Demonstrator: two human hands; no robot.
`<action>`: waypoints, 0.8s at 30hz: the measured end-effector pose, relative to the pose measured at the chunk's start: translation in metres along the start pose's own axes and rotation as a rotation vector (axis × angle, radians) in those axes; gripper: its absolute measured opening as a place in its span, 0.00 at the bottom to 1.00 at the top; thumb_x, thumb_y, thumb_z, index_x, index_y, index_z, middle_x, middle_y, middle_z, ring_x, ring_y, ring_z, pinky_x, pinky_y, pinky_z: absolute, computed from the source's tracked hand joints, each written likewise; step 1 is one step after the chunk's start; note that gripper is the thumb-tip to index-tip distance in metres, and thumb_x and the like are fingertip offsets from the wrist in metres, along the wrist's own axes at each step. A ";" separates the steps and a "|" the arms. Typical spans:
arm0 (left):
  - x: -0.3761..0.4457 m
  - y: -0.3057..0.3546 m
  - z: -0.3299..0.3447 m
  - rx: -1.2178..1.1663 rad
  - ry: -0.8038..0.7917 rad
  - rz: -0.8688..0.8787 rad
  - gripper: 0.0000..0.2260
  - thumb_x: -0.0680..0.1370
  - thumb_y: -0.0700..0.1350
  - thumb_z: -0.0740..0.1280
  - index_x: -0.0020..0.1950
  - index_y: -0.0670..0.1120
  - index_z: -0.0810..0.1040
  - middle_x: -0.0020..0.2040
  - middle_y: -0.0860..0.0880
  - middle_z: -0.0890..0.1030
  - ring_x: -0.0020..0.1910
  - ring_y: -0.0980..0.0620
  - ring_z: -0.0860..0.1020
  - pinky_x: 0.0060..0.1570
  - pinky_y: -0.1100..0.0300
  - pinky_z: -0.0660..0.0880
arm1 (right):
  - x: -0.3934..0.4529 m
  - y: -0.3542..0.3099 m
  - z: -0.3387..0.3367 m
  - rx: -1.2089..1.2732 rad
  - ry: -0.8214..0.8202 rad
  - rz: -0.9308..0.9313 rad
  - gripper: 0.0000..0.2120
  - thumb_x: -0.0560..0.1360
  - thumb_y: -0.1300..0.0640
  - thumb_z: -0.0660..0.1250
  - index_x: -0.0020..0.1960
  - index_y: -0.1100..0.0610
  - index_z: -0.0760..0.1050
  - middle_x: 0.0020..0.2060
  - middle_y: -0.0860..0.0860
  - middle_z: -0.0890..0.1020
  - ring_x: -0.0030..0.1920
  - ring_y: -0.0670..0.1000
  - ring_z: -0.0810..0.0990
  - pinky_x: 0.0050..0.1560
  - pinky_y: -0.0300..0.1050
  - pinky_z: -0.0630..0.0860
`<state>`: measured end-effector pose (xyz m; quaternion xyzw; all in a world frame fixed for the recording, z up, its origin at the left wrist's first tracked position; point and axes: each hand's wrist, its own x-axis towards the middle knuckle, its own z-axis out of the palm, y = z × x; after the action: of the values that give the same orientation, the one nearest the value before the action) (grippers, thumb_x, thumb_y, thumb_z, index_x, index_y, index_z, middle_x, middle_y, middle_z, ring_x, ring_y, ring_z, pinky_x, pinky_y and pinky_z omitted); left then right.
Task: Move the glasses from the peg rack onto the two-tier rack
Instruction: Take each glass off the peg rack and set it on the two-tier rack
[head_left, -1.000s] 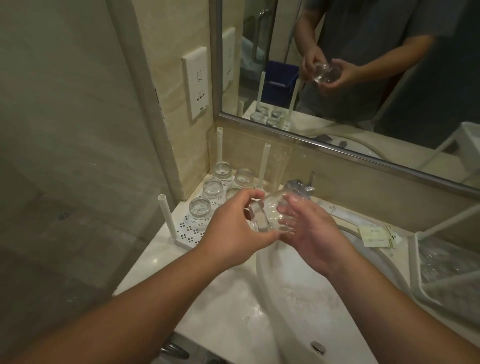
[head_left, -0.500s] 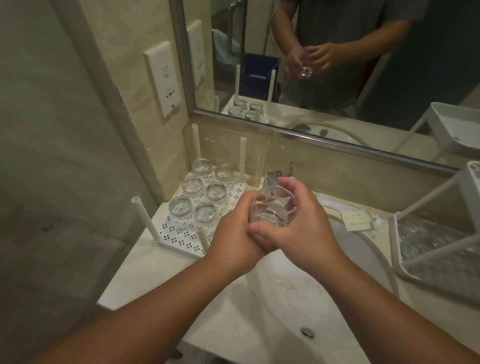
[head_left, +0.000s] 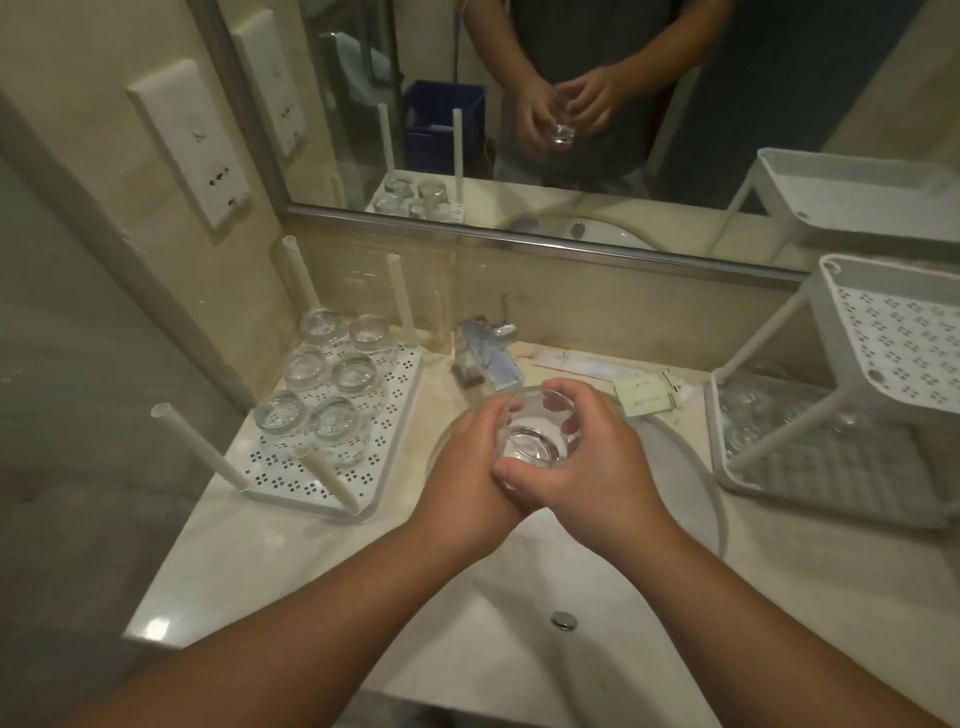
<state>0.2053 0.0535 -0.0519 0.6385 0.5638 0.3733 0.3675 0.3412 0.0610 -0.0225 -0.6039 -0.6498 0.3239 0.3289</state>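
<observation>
Centrally, item one: a clear glass (head_left: 537, 441), mouth up, held above the sink basin (head_left: 519, 597). Left hand (head_left: 467, 467) curls round its left wall; right hand (head_left: 587, 462) wraps its right and near sides, thumb across the base. Left of the sink basin: peg rack (head_left: 311, 467) on the worktop (head_left: 779, 571), bearing six upturned glasses (head_left: 332, 374) among white pegs. Right of the sink basin: two-tier rack (head_left: 893, 338), more glassware dimly visible on its lower tier. Behind the sink basin: chrome tap (head_left: 488, 358).
</observation>
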 end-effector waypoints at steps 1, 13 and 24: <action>0.001 0.000 0.008 0.046 -0.025 0.003 0.35 0.66 0.52 0.78 0.63 0.74 0.64 0.62 0.69 0.72 0.62 0.67 0.71 0.57 0.75 0.69 | -0.003 0.008 -0.005 -0.008 0.020 0.016 0.40 0.52 0.33 0.72 0.63 0.37 0.67 0.55 0.35 0.73 0.55 0.38 0.71 0.52 0.32 0.70; 0.012 0.034 0.124 0.149 -0.333 0.019 0.31 0.68 0.49 0.75 0.69 0.57 0.70 0.60 0.55 0.77 0.58 0.61 0.72 0.54 0.65 0.73 | -0.041 0.107 -0.082 -0.063 0.202 0.171 0.39 0.56 0.37 0.74 0.65 0.40 0.67 0.56 0.34 0.73 0.58 0.45 0.72 0.56 0.43 0.73; 0.021 0.068 0.235 0.085 -0.457 -0.237 0.16 0.73 0.55 0.73 0.55 0.54 0.70 0.50 0.57 0.79 0.37 0.57 0.78 0.38 0.63 0.72 | -0.058 0.197 -0.170 -0.069 0.308 0.305 0.39 0.60 0.45 0.80 0.68 0.47 0.69 0.56 0.39 0.72 0.61 0.47 0.70 0.57 0.37 0.66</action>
<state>0.4473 0.0564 -0.0961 0.6505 0.5523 0.1497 0.4994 0.5962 0.0195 -0.0879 -0.7484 -0.5035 0.2515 0.3507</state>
